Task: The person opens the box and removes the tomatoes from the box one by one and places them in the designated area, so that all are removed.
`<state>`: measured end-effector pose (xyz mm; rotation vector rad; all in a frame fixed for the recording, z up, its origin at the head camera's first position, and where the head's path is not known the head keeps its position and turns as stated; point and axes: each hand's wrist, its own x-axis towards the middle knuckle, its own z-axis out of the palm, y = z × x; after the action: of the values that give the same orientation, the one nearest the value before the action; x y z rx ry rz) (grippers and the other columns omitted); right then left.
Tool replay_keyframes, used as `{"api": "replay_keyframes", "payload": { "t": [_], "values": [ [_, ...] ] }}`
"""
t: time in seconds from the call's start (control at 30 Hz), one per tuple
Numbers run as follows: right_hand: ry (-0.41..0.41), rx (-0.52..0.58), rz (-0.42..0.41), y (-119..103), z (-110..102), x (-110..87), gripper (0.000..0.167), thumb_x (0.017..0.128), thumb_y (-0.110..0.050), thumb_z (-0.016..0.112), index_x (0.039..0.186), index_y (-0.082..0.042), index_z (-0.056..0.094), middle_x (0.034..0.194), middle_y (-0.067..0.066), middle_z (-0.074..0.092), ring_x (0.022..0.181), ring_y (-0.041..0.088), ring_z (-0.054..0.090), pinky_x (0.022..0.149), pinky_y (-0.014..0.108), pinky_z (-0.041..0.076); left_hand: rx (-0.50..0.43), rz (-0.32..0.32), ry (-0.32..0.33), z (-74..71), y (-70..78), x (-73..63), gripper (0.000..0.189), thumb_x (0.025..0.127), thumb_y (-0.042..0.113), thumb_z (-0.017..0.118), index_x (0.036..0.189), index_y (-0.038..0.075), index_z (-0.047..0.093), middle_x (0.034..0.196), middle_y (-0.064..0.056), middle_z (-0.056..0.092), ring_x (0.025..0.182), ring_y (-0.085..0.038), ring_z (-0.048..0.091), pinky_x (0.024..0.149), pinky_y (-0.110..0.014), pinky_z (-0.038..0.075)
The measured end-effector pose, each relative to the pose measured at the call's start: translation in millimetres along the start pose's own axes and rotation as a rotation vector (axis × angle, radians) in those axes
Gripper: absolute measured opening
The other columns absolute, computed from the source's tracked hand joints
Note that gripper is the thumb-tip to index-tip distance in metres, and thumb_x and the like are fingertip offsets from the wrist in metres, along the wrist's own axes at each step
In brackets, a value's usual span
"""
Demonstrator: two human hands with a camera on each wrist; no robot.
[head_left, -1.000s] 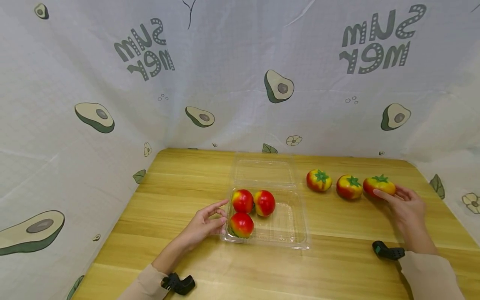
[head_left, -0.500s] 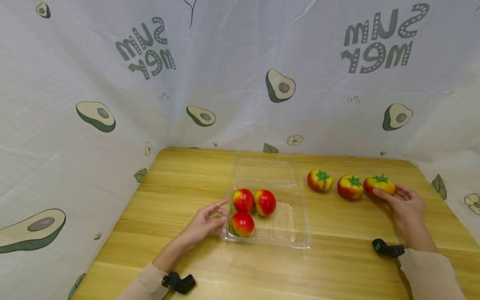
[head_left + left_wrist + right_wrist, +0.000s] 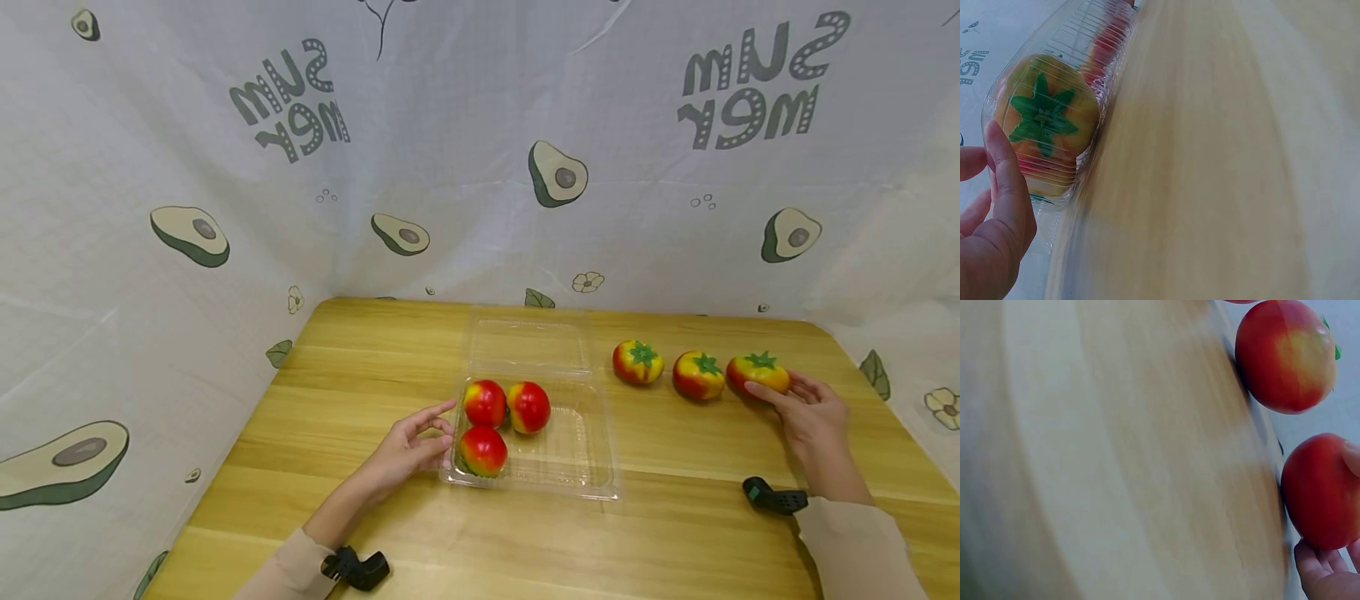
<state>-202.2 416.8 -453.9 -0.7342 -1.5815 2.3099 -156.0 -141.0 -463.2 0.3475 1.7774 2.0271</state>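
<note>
A clear plastic clamshell box [image 3: 558, 479] lies unfolded on the table, its lid [image 3: 528, 343] laid back behind. In its left part sit three red-yellow tomatoes [image 3: 483, 451]; the right part of the tray is bare. My left hand [image 3: 408, 450] pinches the box's left rim between thumb and bent fingers, and a green-topped tomato [image 3: 1047, 119] shows through the wall in the left wrist view. At the right, my right hand [image 3: 817, 417] grips the rightmost tomato [image 3: 761, 371], thumb in front and fingers behind; in the right wrist view it shows red [image 3: 1319, 490].
Two more tomatoes stand in a row left of the gripped one: a middle tomato [image 3: 698, 375] and a left tomato [image 3: 637, 362] near the lid. A printed white cloth [image 3: 450, 167] hangs behind and beside the wooden table [image 3: 360, 350].
</note>
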Motion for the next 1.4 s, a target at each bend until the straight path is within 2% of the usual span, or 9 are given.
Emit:
{"api": "replay_keyframes", "payload": {
  "t": [0.57,0.7,0.8,1.03,1.23,1.4],
  "values": [
    [-0.047,-0.037,0.001,1.7,-1.7,-1.8,0.065,0.078,0.012,0.078,0.126,-0.021,0.05,0.116,-0.013,0.047,0.099,-0.004,0.047,0.065,0.011,0.054,-0.008,0.008,-0.008,-0.3,-4.1,-0.5,0.059,0.099,0.002,0.059,0.154,0.005,0.036,0.111,-0.009,0.049,0.076,-0.013,0.06,0.078,-0.029,0.06],
    [-0.045,-0.051,0.004,2.0,-2.2,-2.1,0.066,0.078,0.011,0.078,0.128,-0.021,0.048,0.117,-0.015,0.046,0.112,-0.003,0.044,0.065,0.01,0.054,-0.008,0.01,-0.009,-0.4,-4.7,-0.7,0.059,0.099,0.002,0.059,0.154,0.004,0.036,0.111,-0.009,0.05,0.076,-0.013,0.061,0.077,-0.029,0.06],
    [-0.045,-0.051,0.005,2.5,-2.9,-1.8,0.067,0.078,0.011,0.078,0.128,-0.021,0.048,0.118,-0.015,0.046,0.114,-0.003,0.042,0.066,0.01,0.054,-0.005,0.013,-0.012,-0.7,-5.8,-0.6,0.059,0.099,0.002,0.059,0.154,0.003,0.035,0.111,-0.009,0.049,0.076,-0.013,0.061,0.077,-0.029,0.06],
    [-0.049,-0.016,-0.018,3.7,-5.2,-3.6,0.061,0.076,0.014,0.079,0.12,-0.021,0.054,0.115,-0.012,0.048,0.096,-0.003,0.049,0.066,0.011,0.054,0.0,0.014,-0.008,-0.4,-6.4,-0.9,0.06,0.099,0.004,0.06,0.154,0.003,0.034,0.111,-0.009,0.049,0.077,-0.013,0.06,0.078,-0.029,0.06],
    [-0.074,0.025,-0.041,3.1,-7.1,-5.5,0.057,0.074,0.018,0.077,0.114,-0.019,0.058,0.108,-0.012,0.055,0.09,-0.003,0.056,0.066,0.013,0.056,-0.002,0.006,0.003,-0.3,-5.9,-0.5,0.059,0.099,0.003,0.06,0.154,0.005,0.036,0.111,-0.009,0.05,0.077,-0.013,0.06,0.078,-0.029,0.06],
    [-0.067,0.021,-0.024,1.5,-8.3,-6.8,0.059,0.075,0.018,0.077,0.116,-0.019,0.056,0.112,-0.012,0.051,0.09,-0.004,0.055,0.065,0.014,0.056,0.006,0.001,0.01,-0.3,-5.1,0.1,0.059,0.099,0.003,0.059,0.153,0.005,0.037,0.111,-0.009,0.05,0.077,-0.013,0.061,0.077,-0.028,0.06]
  ]
}}
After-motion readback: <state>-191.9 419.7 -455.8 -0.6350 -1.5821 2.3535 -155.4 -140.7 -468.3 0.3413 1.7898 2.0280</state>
